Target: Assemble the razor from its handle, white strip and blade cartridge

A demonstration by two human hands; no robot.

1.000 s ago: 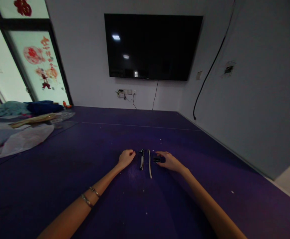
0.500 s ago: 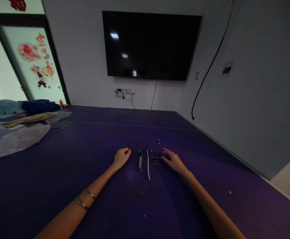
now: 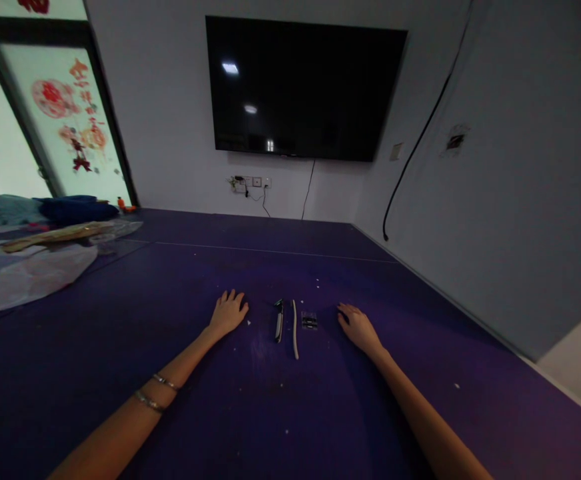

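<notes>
My left hand (image 3: 228, 313) lies open and flat on the purple surface (image 3: 265, 413), fingers spread, holding nothing. Just to its right is a razor (image 3: 279, 323) with a dark head at the far end and a pale handle. Beside the razor, roughly parallel, lies a slim, slightly bent white stick (image 3: 295, 333) that looks like a toothbrush. A small clear pack (image 3: 309, 321) with dark pieces in it sits right of the stick. My right hand (image 3: 359, 325) rests open to the right of the pack, apart from it, with its fingers a little bent and nothing in them.
Plastic bags (image 3: 35, 277) and folded cloth (image 3: 78, 209) lie at the far left. A small orange bottle (image 3: 120, 203) stands near the door. Small white scraps (image 3: 457, 386) dot the surface. A black cable (image 3: 410, 157) hangs along the right wall, and a television (image 3: 305, 90) is on the wall ahead.
My left hand has moved left and opened from a closed shape to spread fingers. My right hand has moved right, away from the clear pack. The three items stay in place.
</notes>
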